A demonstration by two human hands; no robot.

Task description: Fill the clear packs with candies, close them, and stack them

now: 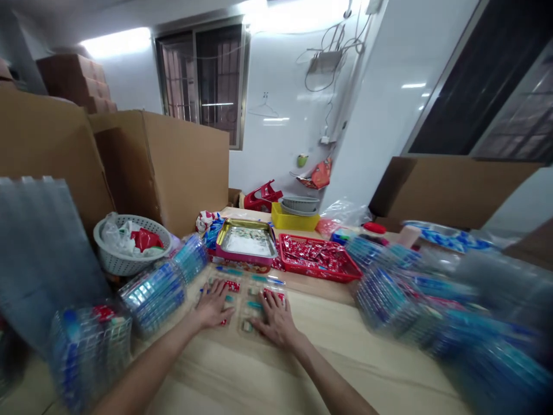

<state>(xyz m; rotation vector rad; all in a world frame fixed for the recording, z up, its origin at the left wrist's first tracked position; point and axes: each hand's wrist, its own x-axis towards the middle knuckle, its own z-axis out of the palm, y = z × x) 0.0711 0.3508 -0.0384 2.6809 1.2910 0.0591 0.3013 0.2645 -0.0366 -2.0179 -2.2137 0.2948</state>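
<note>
My left hand point(211, 306) lies flat, fingers spread, over a clear plastic tray point(238, 314) on the wooden table. Beside it my right hand point(277, 321) rests the same way on a second clear tray point(242, 329). Small red packets point(232, 286) show in the compartments around my fingers, along with teal pieces point(254, 304) and small pale pieces I cannot make out. A slim blue-teal stick point(231, 270) lies across the far end of the left tray, and a similar stick point(266, 279) crosses the right one. My palms and fingers hide part of the contents.
Behind the trays stand a metal pan point(247, 241) with whitish contents and a red basket point(319, 257) of red packets. Stacked filled trays line the left point(155, 294) and right point(384, 300), blurred. A grey basket point(129, 262) and cardboard boxes point(185, 164) stand left.
</note>
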